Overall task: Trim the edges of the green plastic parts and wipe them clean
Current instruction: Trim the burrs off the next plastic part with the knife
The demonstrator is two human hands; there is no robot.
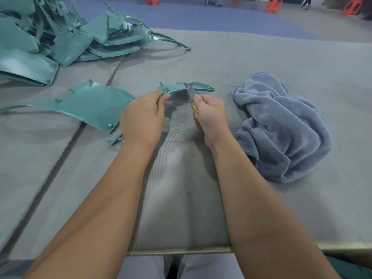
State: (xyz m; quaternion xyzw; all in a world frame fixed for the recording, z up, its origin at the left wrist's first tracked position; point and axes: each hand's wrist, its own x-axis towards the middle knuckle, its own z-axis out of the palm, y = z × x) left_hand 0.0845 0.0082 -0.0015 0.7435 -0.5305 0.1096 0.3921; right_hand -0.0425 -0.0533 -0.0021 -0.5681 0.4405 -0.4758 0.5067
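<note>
A small curved green plastic part (201, 86) is held up off the table in the middle. My left hand (144, 115) pinches its left end. My right hand (211, 113) grips a knife with a yellow handle, and its grey blade (190, 91) lies against the part's edge. A larger flat green part (90, 103) lies on the table just left of my left hand. A crumpled blue-grey towel (281, 127) sits to the right of my right hand. Thin green shavings (177, 123) lie scattered on the table below the part.
A heap of several green plastic parts (60, 33) fills the far left of the grey felt-covered table (281, 57). The table's near edge (181, 251) runs just above my lap. Orange stools (273, 5) stand on the floor far behind.
</note>
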